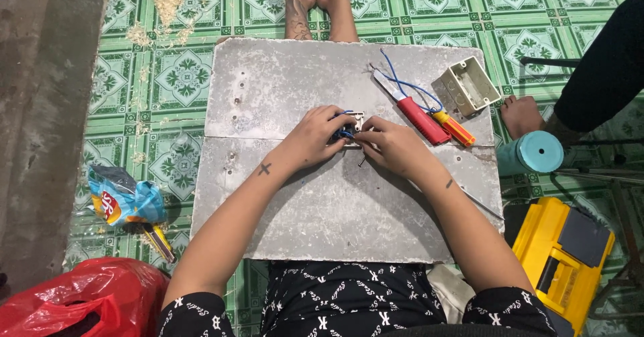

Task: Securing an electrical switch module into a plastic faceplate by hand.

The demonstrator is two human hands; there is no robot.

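A small white switch module [354, 123] with blue wires [343, 134] lies near the middle of the grey board [335, 209] that rests across the person's lap as a worktop. Both hands close on it: the left hand [315, 137] curls over its left side, fingers pinching the blue wires, and the right hand [396, 146] grips its right side with bent fingers, so most of the module is hidden beneath them. Just beside the right hand, toward the right edge of the worktop, lie a red-handled tool [421, 118] and an orange-handled screwdriver [455, 128], with a loose blue wire [402, 82] looping over them. Near the far right corner a beige wall box [466, 87] sits tilted, open side up. Off the board, on the green tiled floor [174, 82], a teal cylinder [533, 153] and a yellow toolbox [560, 253] stand to the right, a blue snack bag [124, 203] and a red plastic bag [87, 303] to the left, wood shavings [164, 11] at the far left, and another person's bare foot [520, 115] at the right.
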